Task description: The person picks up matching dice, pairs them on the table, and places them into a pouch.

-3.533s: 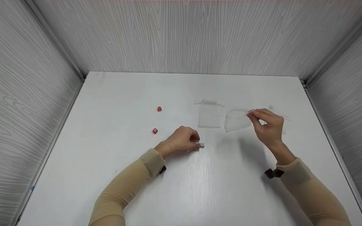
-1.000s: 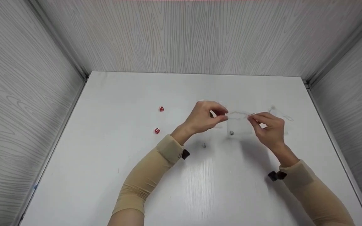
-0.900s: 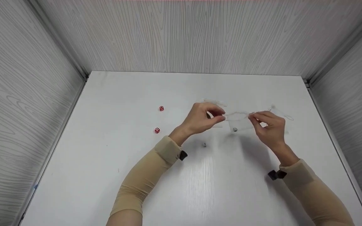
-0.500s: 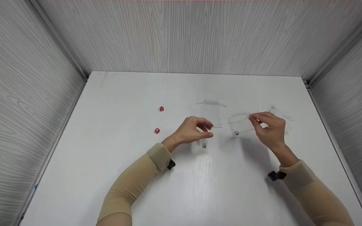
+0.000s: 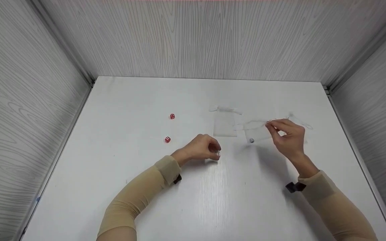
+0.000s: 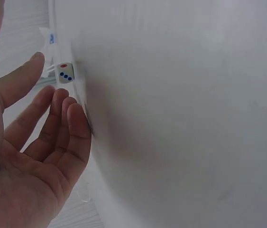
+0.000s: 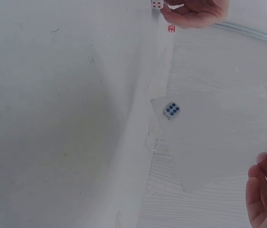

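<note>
Left hand (image 5: 199, 147): lowered to the tabletop (image 5: 193, 201), its fingers curved and moderately wide; a gap is seen between thumb and forefinger from the left wrist.
White die (image 6: 66, 73): positioned just beyond those fingertips, at about 3 o'clock from the left hand in the head view; blue and red spots are shown (whether it is touched cannot be told).
Right hand (image 5: 288, 137): raised, its fingers narrowed, with the rim of a clear bag (image 7: 218, 142) pinched between them.
Bag: held out toward 9 o'clock from the right hand; a blue-spotted die (image 7: 171, 110) is contained near its 8 o'clock corner.
Second bag (image 5: 225, 126): laid flat between 1 and 2 o'clock from the left hand.
Red dice: set well apart from the bags, one (image 5: 168, 139) between 9 and 10 o'clock from the left hand, the other (image 5: 172, 116) between 10 and 11.
</note>
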{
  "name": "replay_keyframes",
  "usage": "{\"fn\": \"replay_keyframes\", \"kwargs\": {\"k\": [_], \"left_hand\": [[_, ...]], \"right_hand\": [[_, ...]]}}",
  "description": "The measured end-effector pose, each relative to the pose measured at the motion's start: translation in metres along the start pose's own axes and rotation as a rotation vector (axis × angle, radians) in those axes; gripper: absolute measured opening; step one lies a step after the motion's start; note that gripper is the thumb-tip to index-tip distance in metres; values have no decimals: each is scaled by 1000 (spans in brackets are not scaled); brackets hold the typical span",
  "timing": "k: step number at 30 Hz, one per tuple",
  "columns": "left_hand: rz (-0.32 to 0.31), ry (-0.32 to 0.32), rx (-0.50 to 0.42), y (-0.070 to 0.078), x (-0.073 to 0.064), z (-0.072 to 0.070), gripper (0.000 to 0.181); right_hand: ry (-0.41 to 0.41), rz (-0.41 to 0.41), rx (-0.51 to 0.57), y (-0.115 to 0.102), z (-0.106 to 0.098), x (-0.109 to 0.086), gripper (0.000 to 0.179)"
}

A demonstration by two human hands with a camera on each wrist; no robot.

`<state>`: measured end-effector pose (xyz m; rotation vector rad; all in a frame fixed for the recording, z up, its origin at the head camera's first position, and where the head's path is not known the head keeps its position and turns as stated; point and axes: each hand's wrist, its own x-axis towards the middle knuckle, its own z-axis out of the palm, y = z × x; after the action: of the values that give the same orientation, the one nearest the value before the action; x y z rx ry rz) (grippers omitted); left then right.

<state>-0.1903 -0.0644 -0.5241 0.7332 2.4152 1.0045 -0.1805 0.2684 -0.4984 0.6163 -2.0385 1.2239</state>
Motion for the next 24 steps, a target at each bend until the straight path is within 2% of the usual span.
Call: {"fn": "replay_keyframes", "kwargs": {"k": [7, 13, 24], "left_hand": [[-8, -7, 20, -2, -2, 2, 20], [30, 22, 52, -2, -2, 6, 12], [21, 38, 80, -2, -3, 9, 10]], "right_hand": [[0, 6, -19, 1, 3, -5, 17], [-13, 29, -5, 0, 4, -7, 17], [-1, 33, -32, 0, 6, -8, 15]]}}
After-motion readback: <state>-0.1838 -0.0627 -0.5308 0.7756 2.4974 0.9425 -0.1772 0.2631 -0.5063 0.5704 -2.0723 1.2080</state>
